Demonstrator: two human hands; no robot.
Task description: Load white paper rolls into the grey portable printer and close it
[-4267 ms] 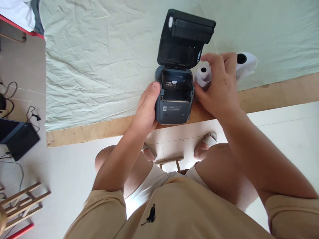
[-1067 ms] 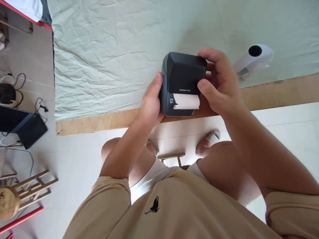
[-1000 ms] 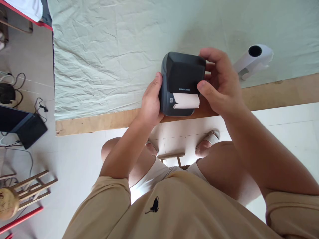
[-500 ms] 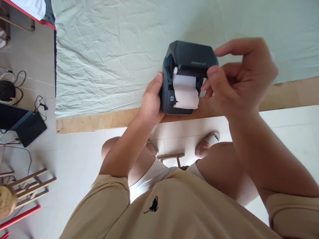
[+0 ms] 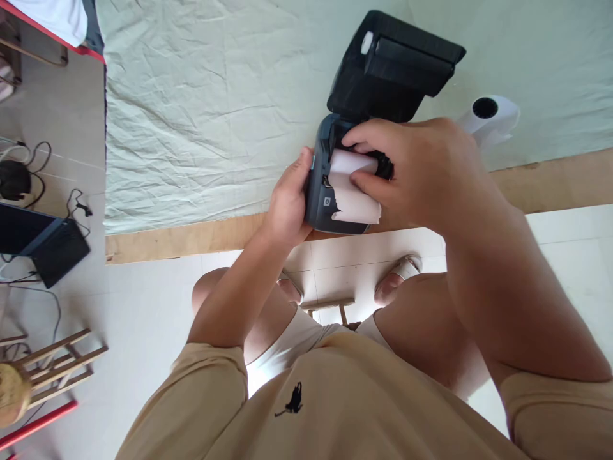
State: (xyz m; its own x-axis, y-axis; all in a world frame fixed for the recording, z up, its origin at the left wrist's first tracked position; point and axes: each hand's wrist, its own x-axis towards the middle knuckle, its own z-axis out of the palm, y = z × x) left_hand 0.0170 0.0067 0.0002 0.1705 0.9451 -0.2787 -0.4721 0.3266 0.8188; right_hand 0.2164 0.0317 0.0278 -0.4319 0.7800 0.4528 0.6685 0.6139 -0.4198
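A small dark printer [image 5: 318, 191] rests at the table's front edge, its black lid [image 5: 397, 67] swung up and back. My left hand [image 5: 290, 201] is wrapped round the printer's left side. Inside the open bay sits a white paper roll [image 5: 352, 163], its torn end hanging over the front. My right hand [image 5: 416, 169] reaches into the bay from the right, thumb and fingers pinched on the paper roll. Its far fingers are partly hidden. Right of the lid, another white roll [image 5: 500, 118] with a dark core lies on the cloth.
A pale green cloth [image 5: 205, 115] covers the table, which has a wooden front edge [image 5: 191, 236]. On the floor at left are a laptop [image 5: 60, 249], cables and a wooden stool [image 5: 62, 364]. My legs and a stool rung [image 5: 330, 303] are below.
The printer's lid has swung from partly raised to wide open. My right hand has left the lid and moved left into the bay, uncovering the other roll on the cloth.
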